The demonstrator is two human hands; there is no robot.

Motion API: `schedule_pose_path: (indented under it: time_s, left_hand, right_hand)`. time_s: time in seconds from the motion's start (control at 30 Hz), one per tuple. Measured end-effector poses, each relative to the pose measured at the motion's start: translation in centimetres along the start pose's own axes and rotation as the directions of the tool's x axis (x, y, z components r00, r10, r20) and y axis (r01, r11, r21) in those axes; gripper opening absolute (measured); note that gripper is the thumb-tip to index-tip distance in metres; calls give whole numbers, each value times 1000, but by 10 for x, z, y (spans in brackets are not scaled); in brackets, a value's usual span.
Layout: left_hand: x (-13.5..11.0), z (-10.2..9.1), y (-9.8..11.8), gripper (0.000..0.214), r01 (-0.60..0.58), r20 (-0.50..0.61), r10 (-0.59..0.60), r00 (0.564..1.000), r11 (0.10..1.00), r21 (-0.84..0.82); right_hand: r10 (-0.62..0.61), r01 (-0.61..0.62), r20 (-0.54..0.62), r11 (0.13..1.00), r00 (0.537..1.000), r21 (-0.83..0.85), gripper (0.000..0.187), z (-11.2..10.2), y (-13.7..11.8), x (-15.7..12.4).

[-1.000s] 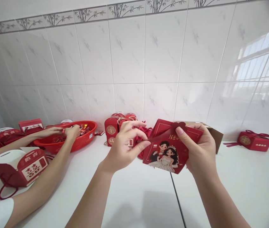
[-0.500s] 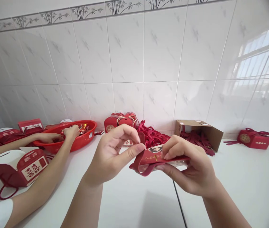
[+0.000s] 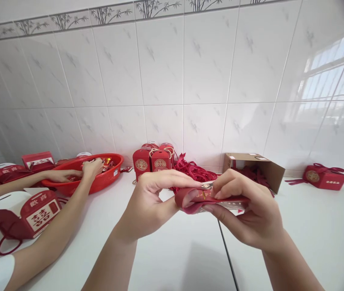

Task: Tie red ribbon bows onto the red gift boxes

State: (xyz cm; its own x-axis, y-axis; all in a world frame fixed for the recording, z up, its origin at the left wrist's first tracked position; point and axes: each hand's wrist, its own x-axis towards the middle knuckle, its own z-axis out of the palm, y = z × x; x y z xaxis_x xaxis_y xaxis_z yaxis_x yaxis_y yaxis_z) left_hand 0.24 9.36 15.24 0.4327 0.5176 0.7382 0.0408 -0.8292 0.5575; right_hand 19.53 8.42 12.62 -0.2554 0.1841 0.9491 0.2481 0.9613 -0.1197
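Observation:
A red printed gift box [image 3: 209, 195] is held in the air in front of me, its left end toward my left hand. My right hand [image 3: 244, 204] pinches its right part, fingers on top and thumb underneath. A dark red ribbon [image 3: 192, 208] loops around the box's left end and runs below it. My left hand [image 3: 156, 202] closes on that left end, fingers along the top and thumb behind the loop. The thumb's tip is hidden by the ribbon.
A pile of red ribbons [image 3: 197, 170] and several upright red boxes [image 3: 161, 160] stand behind. Right are a cardboard box [image 3: 273, 176] and a bow-tied red box [image 3: 326, 178]. Left, another person's hands [image 3: 91, 167] reach into a red basin [image 3: 99, 184] beside an open box [image 3: 43, 212].
My left fingers, earlier pinching the raised left edge, have straightened over the top of the box's left end. The raised edge is now folded down, and the ribbon loop is pressed closer.

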Motion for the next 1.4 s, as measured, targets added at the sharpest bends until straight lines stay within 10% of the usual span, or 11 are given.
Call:
schedule_pose_path:
  time_s: [0.7, 1.4]
  left_hand:
    - [-2, 5, 3, 23, -53, -27, 53, 998, 998, -19]
    - [-5, -1, 10, 28, -99, 169, 107, 980, 994, -53]
  right_hand:
    - [12, -12, 2, 999, 1000, 38, 26, -3, -2, -1]
    - [-134, 129, -50, 987, 990, -96, 22, -5, -4, 1]
